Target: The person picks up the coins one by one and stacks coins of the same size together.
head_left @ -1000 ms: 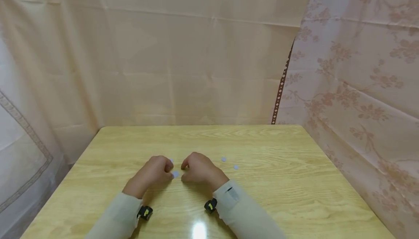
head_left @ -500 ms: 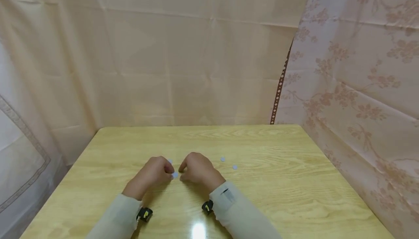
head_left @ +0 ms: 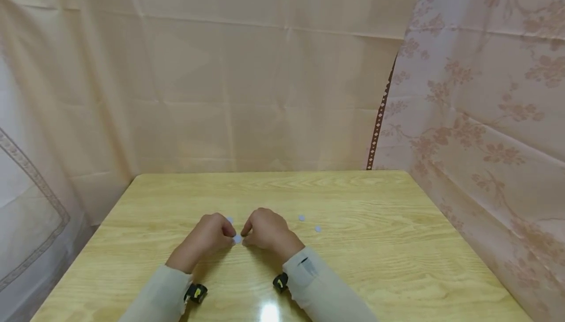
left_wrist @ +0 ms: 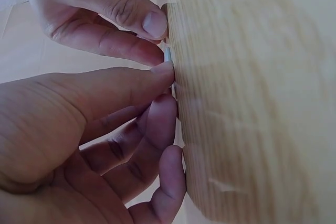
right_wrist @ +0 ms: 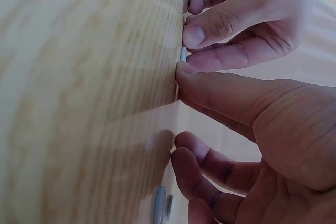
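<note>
Pale disc (head_left: 238,239), small and round, lies on the wood-grain table (head_left: 375,268) between the two hands, and being round it offers us no long axis to line up with. We judge that any next move turns on that narrow gap: the left hand (head_left: 207,235) is nearer, its bent thumb and finger appearing to pinch the disc's left edge, while the right hand (head_left: 267,228) has thumb and finger bent at the opposite edge; whether it grips or merely touches, we cannot tell. From the head view we get the layout: a far disc (head_left: 230,219) just beyond the left hand, a middle disc (head_left: 301,218) and an outer disc (head_left: 318,229) off to the right. Only the wrist views give us the pale disc edge-on, showing its thickness and how closely fingertips from both sides crowd it.
</note>
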Demonstrator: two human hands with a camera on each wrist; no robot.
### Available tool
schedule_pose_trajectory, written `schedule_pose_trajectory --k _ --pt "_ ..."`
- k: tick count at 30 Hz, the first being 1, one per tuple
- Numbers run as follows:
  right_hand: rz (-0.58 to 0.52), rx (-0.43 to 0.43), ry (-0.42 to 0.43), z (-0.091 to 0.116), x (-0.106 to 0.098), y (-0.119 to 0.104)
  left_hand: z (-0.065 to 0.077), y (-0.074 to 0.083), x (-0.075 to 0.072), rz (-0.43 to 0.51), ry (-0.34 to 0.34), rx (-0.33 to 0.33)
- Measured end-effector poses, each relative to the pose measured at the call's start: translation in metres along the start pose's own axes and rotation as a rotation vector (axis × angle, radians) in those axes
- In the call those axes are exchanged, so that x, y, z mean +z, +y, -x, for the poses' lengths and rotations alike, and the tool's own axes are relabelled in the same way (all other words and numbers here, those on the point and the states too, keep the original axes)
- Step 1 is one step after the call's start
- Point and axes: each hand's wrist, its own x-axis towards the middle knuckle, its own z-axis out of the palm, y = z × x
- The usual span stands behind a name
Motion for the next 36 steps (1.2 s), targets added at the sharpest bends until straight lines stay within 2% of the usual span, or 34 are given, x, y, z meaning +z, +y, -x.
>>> schedule_pose_trajectory --k 5,16,23,30,36 --pt "0.03 -0.013 0.006 -0.002 0.002 0.001 0.001 0.001 0.001 0.006 -0.006 0.008" --pt "0.034 -0.031 -0.009 -0.003 0.004 0.003 0.0 0.007 0.006 -0.019 -0.012 -0.029" --pt "-0.036 -0.038 -0.037 -0.003 0.004 0.006 0.001 0.01 0.007 -0.024 -0.025 -0.012" --pt "-0.134 -0.043 -0.073 0.0 0.0 0.009 0.001 0.011 0.01 0.021 -0.073 -0.036" --pt "-0.143 -0.063 -0.079 -0.002 0.0 0.01 0.0 0.008 0.007 0.042 -0.102 -0.06"
